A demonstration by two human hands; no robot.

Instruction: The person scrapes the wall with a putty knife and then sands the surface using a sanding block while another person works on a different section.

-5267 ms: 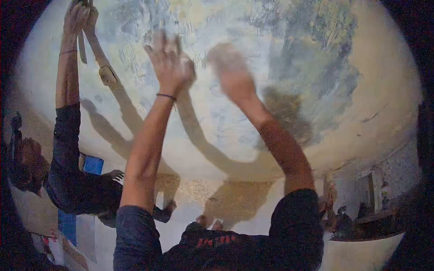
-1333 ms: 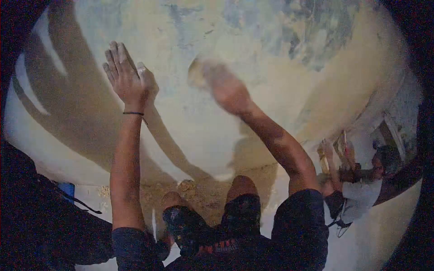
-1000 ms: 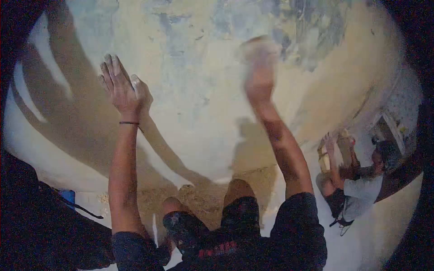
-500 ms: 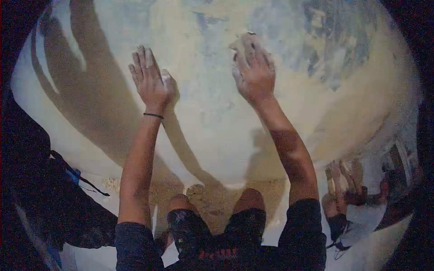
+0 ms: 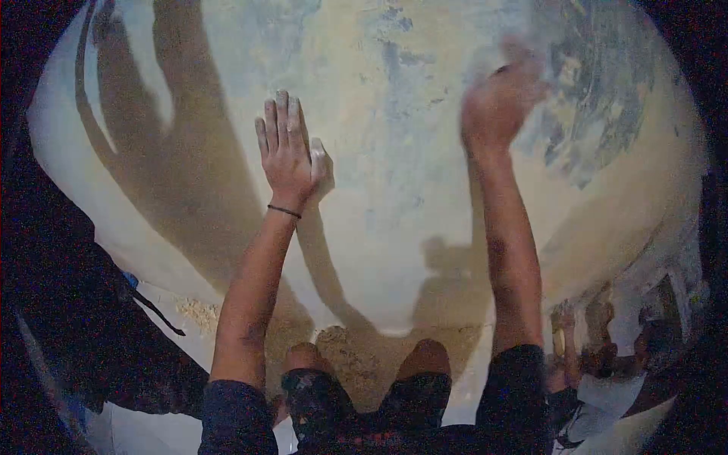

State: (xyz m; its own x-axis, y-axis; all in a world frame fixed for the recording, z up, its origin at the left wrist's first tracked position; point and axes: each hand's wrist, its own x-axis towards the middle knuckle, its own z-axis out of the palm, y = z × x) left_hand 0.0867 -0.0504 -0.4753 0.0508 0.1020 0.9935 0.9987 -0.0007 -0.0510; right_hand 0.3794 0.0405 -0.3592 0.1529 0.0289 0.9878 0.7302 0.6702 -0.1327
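Note:
A broad, pale surface (image 5: 364, 174) with grey-blue and cream patches fills the view in front of me. My left hand (image 5: 288, 155) lies flat against it, fingers stretched out and thumb apart, with pale dust on the fingertips and thumb. A dark band circles that wrist. Farther right and higher, my right hand (image 5: 504, 106) is turned and bent at the wrist, near a darker patch of the surface. Motion smears its fingers. What looks like a sheet of sandpaper under this hand earlier hardly shows now; only a thin dark edge is visible at the fingers.
Dark cloth or a bag (image 5: 114, 334) with a strap takes up the left side. Pale crumbs (image 5: 201, 311) lie on the floor beneath the surface. At the lower right, a person's arm (image 5: 569, 356) shows close by. My knees (image 5: 425, 360) are bent below the surface.
My right hand has moved right and turned, its fingers now blurred. The left hand remains flat but appears farther right and slightly lower, as the whole view has shifted somewhat.

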